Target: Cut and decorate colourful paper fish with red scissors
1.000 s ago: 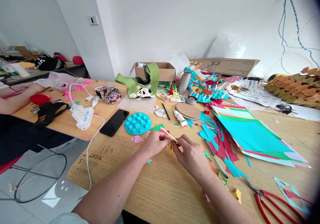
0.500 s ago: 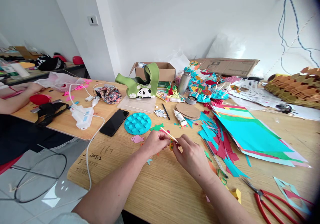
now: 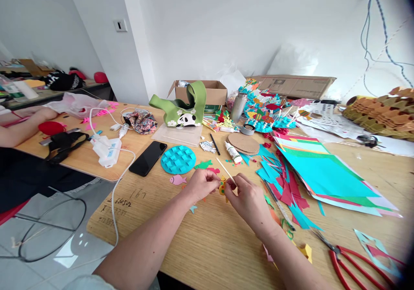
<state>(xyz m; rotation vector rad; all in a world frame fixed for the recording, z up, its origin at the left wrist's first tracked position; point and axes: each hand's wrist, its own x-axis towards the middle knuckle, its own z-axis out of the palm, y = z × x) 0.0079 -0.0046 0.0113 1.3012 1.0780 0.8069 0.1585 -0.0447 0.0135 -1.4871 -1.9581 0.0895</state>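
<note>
Your left hand (image 3: 201, 185) and right hand (image 3: 249, 206) pinch a thin wooden stick (image 3: 225, 170), tilted up, with a small yellow paper cutout (image 3: 222, 188) between them above the wooden bench (image 3: 207, 255). Just beyond lie a pink paper fish (image 3: 178, 179) and a textured teal paper disc (image 3: 178, 159); an open cardboard box (image 3: 213, 92) sits near the far edge.

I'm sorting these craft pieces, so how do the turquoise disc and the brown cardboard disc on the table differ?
The turquoise folded-paper disc is bright and covered in raised folded squares, while the brown cardboard disc is dull and plain-faced. The turquoise folded-paper disc lies beside a black phone; the brown cardboard disc lies beside a glue bottle. Both are round and lie flat on the wooden table.
</note>
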